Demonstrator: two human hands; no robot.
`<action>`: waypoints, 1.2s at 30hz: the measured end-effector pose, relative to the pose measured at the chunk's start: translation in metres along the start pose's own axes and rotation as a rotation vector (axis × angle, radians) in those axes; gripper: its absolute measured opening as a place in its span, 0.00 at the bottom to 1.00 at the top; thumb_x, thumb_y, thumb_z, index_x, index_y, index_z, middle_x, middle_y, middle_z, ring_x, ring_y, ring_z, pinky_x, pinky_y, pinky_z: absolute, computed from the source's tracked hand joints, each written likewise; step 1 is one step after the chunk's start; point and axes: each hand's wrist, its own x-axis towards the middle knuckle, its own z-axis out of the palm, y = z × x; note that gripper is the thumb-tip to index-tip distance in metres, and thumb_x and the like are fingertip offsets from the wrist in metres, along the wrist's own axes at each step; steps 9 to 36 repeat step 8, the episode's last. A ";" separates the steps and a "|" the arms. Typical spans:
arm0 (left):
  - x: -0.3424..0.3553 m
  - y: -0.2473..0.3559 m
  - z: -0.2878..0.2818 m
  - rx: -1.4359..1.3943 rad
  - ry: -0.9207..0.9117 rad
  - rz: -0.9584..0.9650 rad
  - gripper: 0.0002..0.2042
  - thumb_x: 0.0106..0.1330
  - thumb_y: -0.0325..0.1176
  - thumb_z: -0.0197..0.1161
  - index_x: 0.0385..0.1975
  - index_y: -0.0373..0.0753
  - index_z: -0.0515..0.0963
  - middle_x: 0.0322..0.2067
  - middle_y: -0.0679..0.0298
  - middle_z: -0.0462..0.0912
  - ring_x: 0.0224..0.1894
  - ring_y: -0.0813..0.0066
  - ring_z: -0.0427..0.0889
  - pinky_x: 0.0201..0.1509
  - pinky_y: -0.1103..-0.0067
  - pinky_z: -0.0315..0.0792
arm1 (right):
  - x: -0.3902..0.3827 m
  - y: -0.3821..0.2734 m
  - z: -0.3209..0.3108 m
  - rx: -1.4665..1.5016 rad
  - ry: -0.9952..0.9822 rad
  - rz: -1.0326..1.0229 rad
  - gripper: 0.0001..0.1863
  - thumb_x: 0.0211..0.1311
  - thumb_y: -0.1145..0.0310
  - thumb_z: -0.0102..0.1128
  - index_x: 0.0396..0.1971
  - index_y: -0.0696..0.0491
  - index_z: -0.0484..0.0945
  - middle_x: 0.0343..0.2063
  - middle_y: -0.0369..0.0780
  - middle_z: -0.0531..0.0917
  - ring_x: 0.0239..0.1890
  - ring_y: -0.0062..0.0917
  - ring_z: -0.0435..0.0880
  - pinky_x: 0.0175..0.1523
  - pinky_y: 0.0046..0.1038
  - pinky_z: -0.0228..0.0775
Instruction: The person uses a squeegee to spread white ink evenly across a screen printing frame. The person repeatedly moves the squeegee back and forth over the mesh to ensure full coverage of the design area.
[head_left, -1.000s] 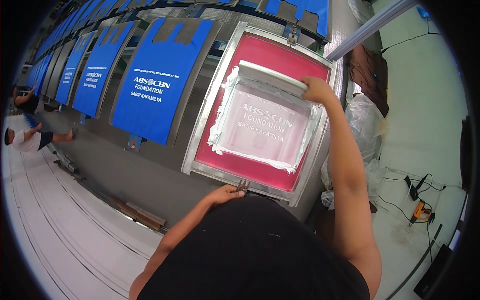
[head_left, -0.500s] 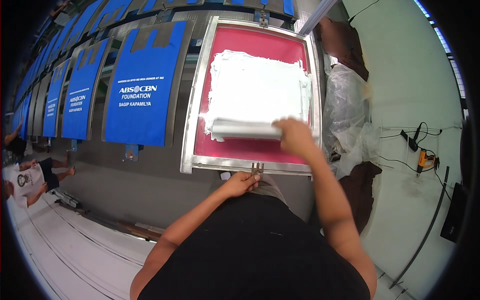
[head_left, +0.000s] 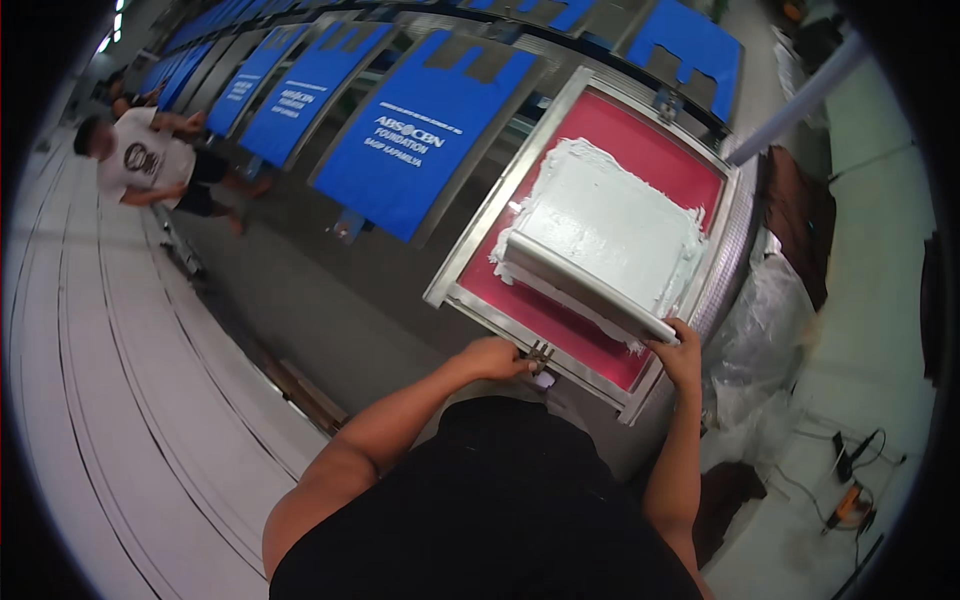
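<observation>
A screen-printing frame (head_left: pixel 478 250) with silvery metal edges and a pink-red mesh (head_left: pixel 620 120) lies before me. Thick white ink (head_left: pixel 610 215) covers the middle of the mesh. Across the near part of that ink rests a long squeegee (head_left: pixel 590 288), slanting down to the right. My right hand (head_left: pixel 680 355) grips its right end, thumb and fingers pinched around it. At the frame's near edge, my left hand (head_left: pixel 495 358) is closed on a small pronged metal bracket (head_left: pixel 541 354).
Blue bags with white print (head_left: pixel 425 130) lie on flat boards in a row to the left. Another blue bag (head_left: pixel 690 60) is beyond the frame. Clear plastic sheeting (head_left: pixel 755 335) bunches at the right, near an orange tool (head_left: pixel 852 508). A person (head_left: pixel 150 155) stands far left.
The view has turned, so the frame now appears tilted and farther right. My right hand has shifted from on top of the squeegee to its right end. My left hand stays at the bracket.
</observation>
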 end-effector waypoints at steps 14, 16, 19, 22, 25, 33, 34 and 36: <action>0.074 -0.085 -0.126 -0.314 0.699 -0.160 0.33 0.68 0.59 0.51 0.68 0.45 0.62 0.55 0.44 0.75 0.63 0.54 0.71 0.64 0.66 0.65 | 0.044 0.049 0.013 0.452 0.077 0.107 0.16 0.51 0.69 0.72 0.40 0.59 0.84 0.34 0.39 0.85 0.38 0.22 0.80 0.50 0.24 0.69; 0.074 -0.085 -0.126 -0.314 0.699 -0.160 0.33 0.68 0.59 0.51 0.68 0.45 0.62 0.55 0.44 0.75 0.63 0.54 0.71 0.64 0.66 0.65 | 0.044 0.049 0.013 0.452 0.077 0.107 0.16 0.51 0.69 0.72 0.40 0.59 0.84 0.34 0.39 0.85 0.38 0.22 0.80 0.50 0.24 0.69; 0.074 -0.085 -0.126 -0.314 0.699 -0.160 0.33 0.68 0.59 0.51 0.68 0.45 0.62 0.55 0.44 0.75 0.63 0.54 0.71 0.64 0.66 0.65 | 0.044 0.049 0.013 0.452 0.077 0.107 0.16 0.51 0.69 0.72 0.40 0.59 0.84 0.34 0.39 0.85 0.38 0.22 0.80 0.50 0.24 0.69; 0.074 -0.085 -0.126 -0.314 0.699 -0.160 0.33 0.68 0.59 0.51 0.68 0.45 0.62 0.55 0.44 0.75 0.63 0.54 0.71 0.64 0.66 0.65 | 0.044 0.049 0.013 0.452 0.077 0.107 0.16 0.51 0.69 0.72 0.40 0.59 0.84 0.34 0.39 0.85 0.38 0.22 0.80 0.50 0.24 0.69; 0.074 -0.085 -0.126 -0.314 0.699 -0.160 0.33 0.68 0.59 0.51 0.68 0.45 0.62 0.55 0.44 0.75 0.63 0.54 0.71 0.64 0.66 0.65 | 0.044 0.049 0.013 0.452 0.077 0.107 0.16 0.51 0.69 0.72 0.40 0.59 0.84 0.34 0.39 0.85 0.38 0.22 0.80 0.50 0.24 0.69; 0.074 -0.085 -0.126 -0.314 0.699 -0.160 0.33 0.68 0.59 0.51 0.68 0.45 0.62 0.55 0.44 0.75 0.63 0.54 0.71 0.64 0.66 0.65 | 0.044 0.049 0.013 0.452 0.077 0.107 0.16 0.51 0.69 0.72 0.40 0.59 0.84 0.34 0.39 0.85 0.38 0.22 0.80 0.50 0.24 0.69; 0.074 -0.085 -0.126 -0.314 0.699 -0.160 0.33 0.68 0.59 0.51 0.68 0.45 0.62 0.55 0.44 0.75 0.63 0.54 0.71 0.64 0.66 0.65 | 0.044 0.049 0.013 0.452 0.077 0.107 0.16 0.51 0.69 0.72 0.40 0.59 0.84 0.34 0.39 0.85 0.38 0.22 0.80 0.50 0.24 0.69; 0.074 -0.085 -0.126 -0.314 0.699 -0.160 0.33 0.68 0.59 0.51 0.68 0.45 0.62 0.55 0.44 0.75 0.63 0.54 0.71 0.64 0.66 0.65 | 0.044 0.049 0.013 0.452 0.077 0.107 0.16 0.51 0.69 0.72 0.40 0.59 0.84 0.34 0.39 0.85 0.38 0.22 0.80 0.50 0.24 0.69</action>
